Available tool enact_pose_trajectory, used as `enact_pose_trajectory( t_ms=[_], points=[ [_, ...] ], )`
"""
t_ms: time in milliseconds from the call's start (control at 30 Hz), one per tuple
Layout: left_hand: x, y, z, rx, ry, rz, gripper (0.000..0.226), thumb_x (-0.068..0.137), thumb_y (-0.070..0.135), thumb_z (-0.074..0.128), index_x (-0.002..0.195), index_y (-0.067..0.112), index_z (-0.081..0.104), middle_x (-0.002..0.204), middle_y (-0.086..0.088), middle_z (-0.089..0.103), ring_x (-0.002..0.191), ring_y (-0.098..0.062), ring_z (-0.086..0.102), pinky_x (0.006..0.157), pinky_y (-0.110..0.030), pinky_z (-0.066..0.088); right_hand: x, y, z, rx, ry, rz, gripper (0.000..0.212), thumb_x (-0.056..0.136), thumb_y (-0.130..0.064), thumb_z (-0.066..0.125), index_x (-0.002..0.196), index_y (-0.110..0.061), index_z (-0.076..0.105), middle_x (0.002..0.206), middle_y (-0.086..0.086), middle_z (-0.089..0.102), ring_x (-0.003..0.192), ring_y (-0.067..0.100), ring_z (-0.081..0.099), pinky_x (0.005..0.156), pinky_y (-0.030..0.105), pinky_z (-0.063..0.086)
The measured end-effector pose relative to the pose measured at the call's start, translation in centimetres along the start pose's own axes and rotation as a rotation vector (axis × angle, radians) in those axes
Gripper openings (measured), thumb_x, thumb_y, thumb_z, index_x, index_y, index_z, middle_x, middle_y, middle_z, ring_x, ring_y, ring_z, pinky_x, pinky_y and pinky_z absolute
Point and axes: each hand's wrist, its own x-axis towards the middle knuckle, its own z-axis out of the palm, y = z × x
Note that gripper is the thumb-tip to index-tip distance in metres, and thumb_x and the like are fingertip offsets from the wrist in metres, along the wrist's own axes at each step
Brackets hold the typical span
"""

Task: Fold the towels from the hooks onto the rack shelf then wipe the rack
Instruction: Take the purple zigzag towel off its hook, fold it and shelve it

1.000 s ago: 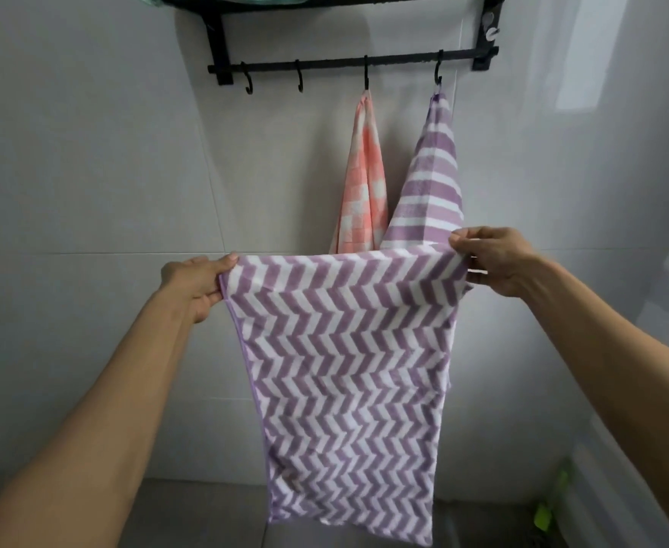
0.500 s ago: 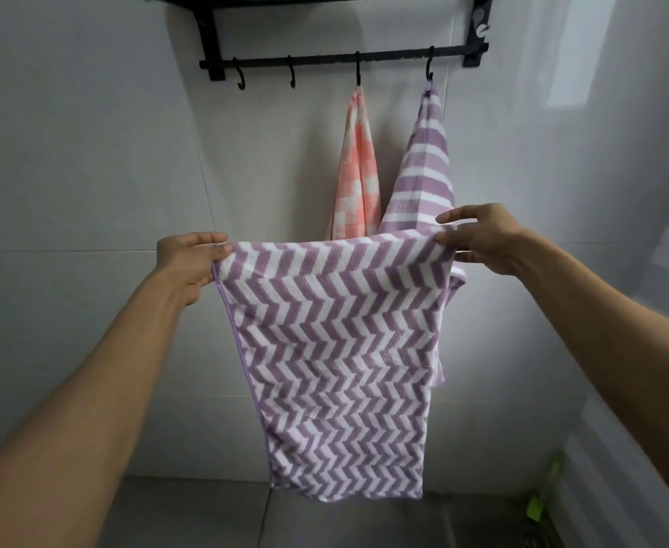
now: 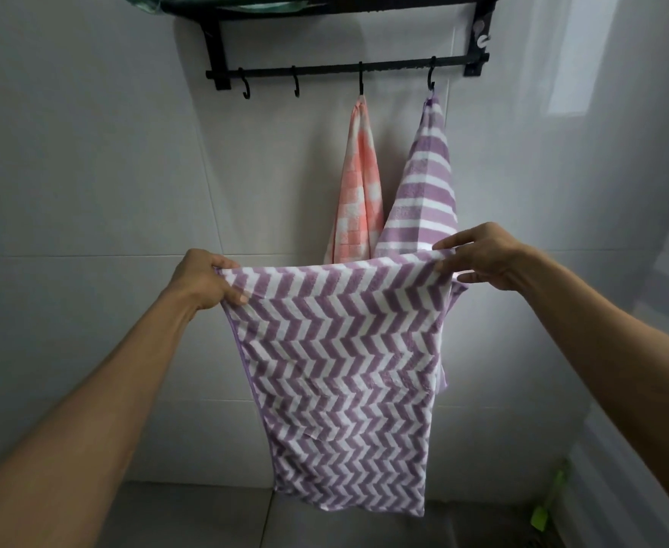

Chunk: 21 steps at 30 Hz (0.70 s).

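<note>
A purple and white chevron towel (image 3: 344, 381) hangs stretched between my hands in front of the wall. My left hand (image 3: 202, 280) grips its top left corner. My right hand (image 3: 479, 257) pinches its top right corner, index finger extended. Behind it, a pink checked towel (image 3: 358, 183) and a purple striped towel (image 3: 427, 183) hang from two hooks of the black wall rack (image 3: 344, 69). The rack's two left hooks (image 3: 245, 89) are bare. The rack shelf (image 3: 325, 3) runs along the top edge, with something greenish on its left end.
White tiled walls surround the rack. A grey tiled floor (image 3: 190, 516) lies below. A green object (image 3: 546, 504) leans in the lower right corner by a white ribbed surface.
The towel's lower end has risen off the floor area and the view has tilted down a little. Both hands keep their hold on the top corners.
</note>
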Motion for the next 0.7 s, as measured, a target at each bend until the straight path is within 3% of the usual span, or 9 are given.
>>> enact_pose_trajectory(
  t_ms=[100,167,300,433,533,600,700],
  points=[
    [0.0,0.0,0.3,0.126,0.036,0.04,0.052,0.063,-0.004,0.09,0.112,0.003,0.074,0.111,-0.013,0.069,0.1,-0.029,0.062,0.092,-0.037,0.052,-0.3,0.0,-0.2,-0.045,-0.011,-0.013,0.035,0.078,0.006,0.08,0.111,-0.002,0.074,0.106,0.007,0.068,0.091,0.021,0.066,0.062,0.028,0.056],
    [0.0,0.0,0.6,0.221,0.08,0.098,0.039,0.073,0.002,0.086,0.111,0.002,0.075,0.109,-0.014,0.07,0.094,-0.029,0.062,0.083,-0.035,0.05,-0.4,-0.1,-0.3,-0.093,-0.022,-0.02,0.033,0.08,0.002,0.08,0.112,-0.002,0.073,0.105,0.008,0.068,0.088,0.02,0.066,0.056,0.024,0.057],
    [0.0,0.1,0.8,0.327,0.109,0.171,0.027,0.081,0.008,0.081,0.107,0.0,0.076,0.102,-0.015,0.071,0.087,-0.026,0.06,0.075,-0.032,0.043,0.0,0.5,-0.2,-0.217,0.013,-0.027,0.017,0.086,-0.008,0.077,0.103,-0.004,0.073,0.113,0.019,0.07,0.103,0.032,0.069,0.081,0.039,0.062],
    [0.1,-0.2,-0.1,0.304,0.059,0.178,0.021,0.082,0.009,0.081,0.1,0.0,0.076,0.091,-0.012,0.067,0.087,-0.028,0.06,0.072,-0.032,0.041,-0.1,1.4,-0.3,-0.206,-0.004,-0.014,0.023,0.089,-0.011,0.075,0.11,-0.004,0.07,0.121,0.018,0.066,0.108,0.03,0.064,0.076,0.034,0.058],
    [0.5,-0.6,-0.8,0.101,-0.03,0.133,0.011,0.082,0.005,0.08,0.091,0.005,0.073,0.091,-0.012,0.068,0.092,-0.029,0.062,0.078,-0.033,0.046,-0.2,1.1,-0.6,-0.059,-0.033,-0.003,0.019,0.089,-0.008,0.073,0.107,-0.002,0.069,0.122,0.02,0.066,0.106,0.028,0.065,0.089,0.041,0.058],
    [1.0,0.2,-1.8,-0.129,-0.006,0.135,0.012,0.082,0.004,0.079,0.087,0.009,0.07,0.09,-0.011,0.068,0.088,-0.025,0.063,0.08,-0.035,0.05,-0.3,-0.3,-1.3,0.09,-0.003,-0.075,0.02,0.09,-0.007,0.072,0.108,0.0,0.068,0.118,0.02,0.068,0.106,0.031,0.068,0.094,0.043,0.057],
    [0.6,1.1,-2.7,-0.604,-0.069,0.139,0.029,0.08,0.011,0.079,0.104,0.015,0.064,0.104,-0.005,0.072,0.088,-0.021,0.071,0.076,-0.038,0.059,-0.7,-1.3,-2.0,0.351,-0.082,-0.155,0.05,0.082,-0.015,0.08,0.128,-0.011,0.06,0.122,0.009,0.069,0.116,0.034,0.066,0.096,0.048,0.054]
  ],
)
